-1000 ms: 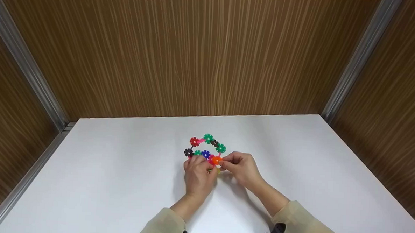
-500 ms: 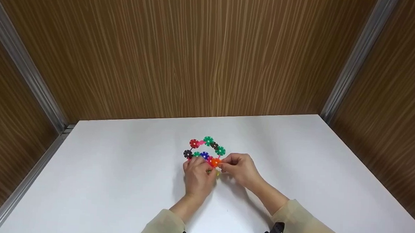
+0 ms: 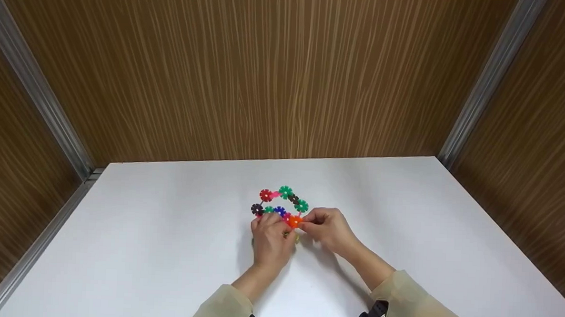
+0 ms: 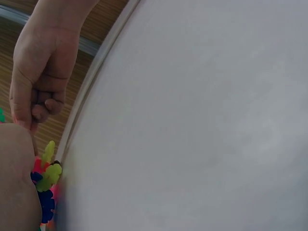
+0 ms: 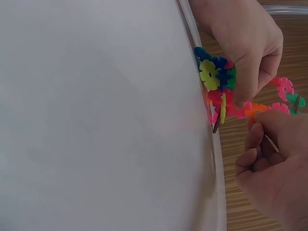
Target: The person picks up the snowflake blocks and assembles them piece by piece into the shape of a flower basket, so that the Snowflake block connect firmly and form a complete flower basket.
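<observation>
A structure of interlocking plastic snowflake discs stands over the middle of the white table. Its upper loop joins a red disc, a green disc, brown links and others. My left hand grips the lower part from the near left, its fingers covering much of it. Between thumb and forefinger, my right hand pinches an orange disc at the right side. Beneath the left hand, the right wrist view shows a yellow disc and a dark blue one lower on the structure.
The white table spreads around both hands. Wood-grain panels rise behind it and at both sides, with metal posts at the corners. Black straps sit at the sleeves.
The disc loop has dipped slightly toward me in the head view, and the orange disc sits a touch lower. Both hands keep their holds in nearly the same place.
</observation>
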{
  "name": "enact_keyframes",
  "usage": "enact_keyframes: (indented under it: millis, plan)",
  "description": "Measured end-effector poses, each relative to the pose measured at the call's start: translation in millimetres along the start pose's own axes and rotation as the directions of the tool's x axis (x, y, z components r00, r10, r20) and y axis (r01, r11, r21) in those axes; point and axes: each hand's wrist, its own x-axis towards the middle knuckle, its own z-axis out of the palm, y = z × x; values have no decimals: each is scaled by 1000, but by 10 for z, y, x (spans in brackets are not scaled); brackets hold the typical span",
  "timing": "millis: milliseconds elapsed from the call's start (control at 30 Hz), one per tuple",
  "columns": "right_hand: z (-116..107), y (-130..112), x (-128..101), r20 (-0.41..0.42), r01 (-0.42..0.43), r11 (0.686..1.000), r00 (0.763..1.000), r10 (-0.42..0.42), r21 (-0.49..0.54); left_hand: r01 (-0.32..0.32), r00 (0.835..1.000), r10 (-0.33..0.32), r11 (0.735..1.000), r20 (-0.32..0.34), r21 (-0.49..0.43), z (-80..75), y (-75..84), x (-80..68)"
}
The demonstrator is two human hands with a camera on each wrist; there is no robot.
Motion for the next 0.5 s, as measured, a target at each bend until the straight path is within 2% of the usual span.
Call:
enact_keyframes:
  millis: [300,500]
  plan:
    - [-49,65,-10,24,-38,998,999,37,45,29,995,-41,992,94,120,-64,85,-9]
    - [-78,77,-5,38,-34,998,999,32,58,39,988,-57,992,147,121,-110,106,1]
